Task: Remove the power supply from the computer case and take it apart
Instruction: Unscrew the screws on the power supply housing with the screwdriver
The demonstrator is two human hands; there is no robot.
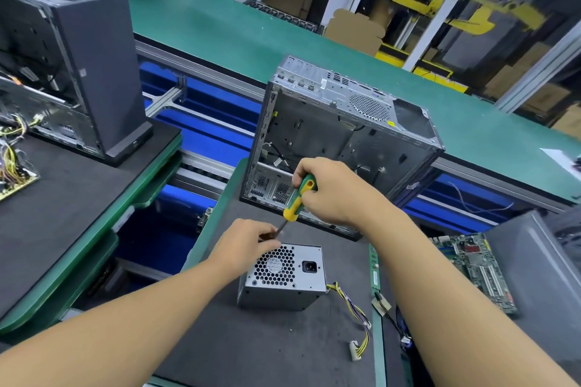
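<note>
Right grip [330, 188] curls round the green-and-yellow screwdriver [297, 199] handle. The shaft slants down-left into the left grip [251, 240], whose fingertips pinch it just above the power supply [283, 280]'s far top edge. The grey box, honeycomb vent uppermost, sits lower centre on the tabletop [267, 349], out of the computer case [345, 135] behind.

Left grip [248, 240], right grip [333, 190] curled

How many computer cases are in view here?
2. One open silver case stands behind the power supply; one dark case stands at the left. A grey shape at the right edge may be another; it is cut off.
</note>
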